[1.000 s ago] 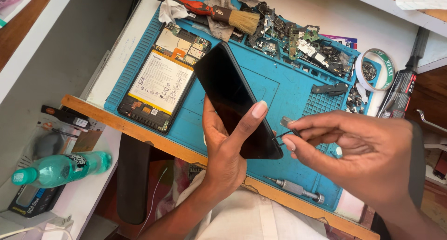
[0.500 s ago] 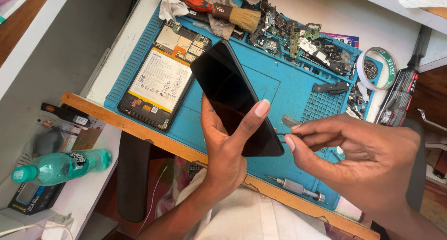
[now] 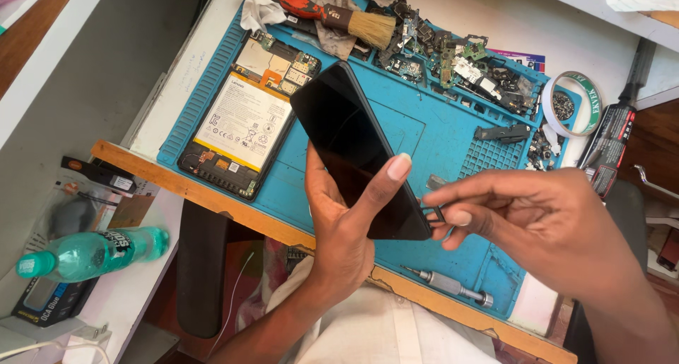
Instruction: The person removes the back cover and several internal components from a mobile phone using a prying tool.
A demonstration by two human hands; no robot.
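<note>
Opened tablet [image 3: 244,127] and brush [image 3: 339,14] upper left on blue mat [image 3: 431,134], parts pile [image 3: 467,60] top (bottle [image 3: 88,254] lower left). Left hand [image 3: 346,222] grips black screen [image 3: 357,148] mid-frame; right hand [image 3: 544,226] pinches a thin tool [image 3: 437,212] at its edge.

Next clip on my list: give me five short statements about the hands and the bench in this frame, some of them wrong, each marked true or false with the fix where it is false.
1. The left hand holds a flat black glass screen panel tilted above the blue silicone work mat. True.
2. The right hand is empty and rests flat on the mat. False: it pinches a small thin dark tool at the panel's lower right edge.
3. An opened tablet body with a white battery lies on the left part of the mat. True.
4. The red-handled bristle brush lies at the near edge of the mat. False: it lies at the far edge.
5. A green plastic bottle lies on its side, left of the bench. True.
</note>
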